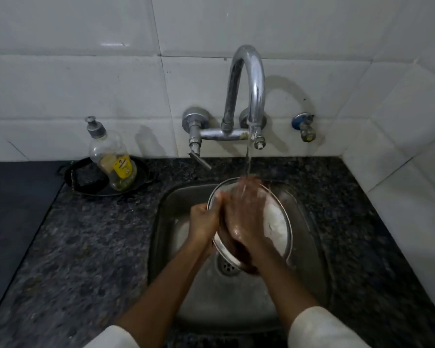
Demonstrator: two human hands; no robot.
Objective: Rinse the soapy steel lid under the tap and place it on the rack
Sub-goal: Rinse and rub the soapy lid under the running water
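The left hand (204, 219) is closed around the left rim of the steel lid (274, 222), fingers curled over the edge and thumb side toward the camera, holding the lid tilted above the sink (176, 247). The right hand (246, 217) lies flat and open against the lid's face, palm pressed to the metal, fingers stretched up toward the top rim where the water stream (248, 156) lands on them; its skin is wet and shiny. Both forearms come up from the bottom of the view and converge, each ending in a pale sleeve (319, 330) at the lower edge.

The lid sits between the 2 hands over the basin, its right part carrying a white soapy patch just beside the right palm. Its lower edge hangs over the drain (226, 266), which shows just below the left wrist.

Straight above the right fingertips the curved chrome tap (249, 79) arches from the tiled wall (86, 71), water running from its spout. A lever handle (199, 156) points down and out beyond the left hand. Further right of the right hand a small blue-capped valve (304, 126) sticks from the wall.

Well to the left of the left hand, on the speckled dark counter (86, 234), a clear soap bottle (111, 156) with a grey pump and yellow label stands in a black dish (86, 182)
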